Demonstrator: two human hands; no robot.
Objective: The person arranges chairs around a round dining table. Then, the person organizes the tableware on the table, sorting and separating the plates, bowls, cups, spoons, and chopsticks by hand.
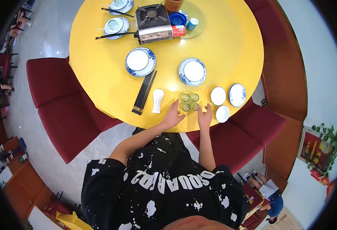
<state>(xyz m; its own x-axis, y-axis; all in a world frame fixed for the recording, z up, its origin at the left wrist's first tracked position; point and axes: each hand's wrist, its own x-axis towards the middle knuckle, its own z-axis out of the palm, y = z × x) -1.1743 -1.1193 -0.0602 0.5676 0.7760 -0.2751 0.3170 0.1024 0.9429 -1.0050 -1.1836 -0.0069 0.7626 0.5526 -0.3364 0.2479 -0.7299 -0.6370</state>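
Observation:
Several small clear glasses (185,97) stand in a cluster near the front edge of the yellow round table (111,82). My left hand (173,115) is just left of them, fingers apart, holding nothing. On their right side, my right hand (204,117) has its fingers spread near the closest right glass (195,107); whether it touches that glass is unclear. White spoons (158,100) lie left of my left hand, with black chopsticks (144,93) beyond them. Right of my right hand are two white bowls (218,96) and a blue-patterned stack of plates (237,95).
Two plates with white dishes (138,60) (193,71) sit farther in. A portable gas stove (152,23), a blue bowl (177,18) and a can (192,24) stand at the back, beside place settings (116,27). Red chairs (72,126) flank me. A person (270,195) is at lower right.

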